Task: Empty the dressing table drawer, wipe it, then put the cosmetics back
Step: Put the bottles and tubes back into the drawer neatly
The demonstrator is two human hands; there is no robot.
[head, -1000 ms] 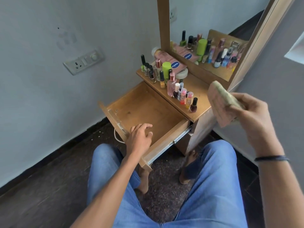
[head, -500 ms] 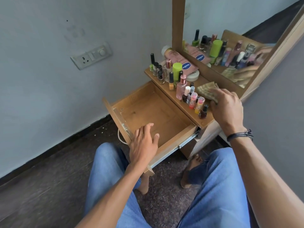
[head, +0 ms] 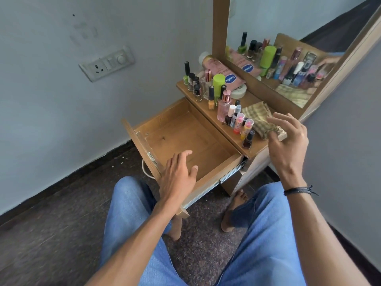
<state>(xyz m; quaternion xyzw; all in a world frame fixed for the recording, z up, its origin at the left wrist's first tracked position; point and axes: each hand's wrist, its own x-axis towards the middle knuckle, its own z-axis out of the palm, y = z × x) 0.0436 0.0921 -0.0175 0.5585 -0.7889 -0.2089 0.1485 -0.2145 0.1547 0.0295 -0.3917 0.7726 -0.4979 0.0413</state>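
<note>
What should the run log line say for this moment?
drawer: open, empty | cloth: on tabletop | cosmetics: on tabletop | left hand: open, at drawer front | right hand: open, above cloth

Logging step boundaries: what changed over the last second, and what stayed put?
The right hand brought the cloth down onto the tabletop and let go. The left hand stayed at the front of the open, empty drawer; the bottles did not move.

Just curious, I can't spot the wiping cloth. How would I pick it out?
Find the wooden dressing table under the mirror. On its top, right of the row of bottles, lies the cloth. It alone is soft, crumpled, yellowish checked fabric.
</note>
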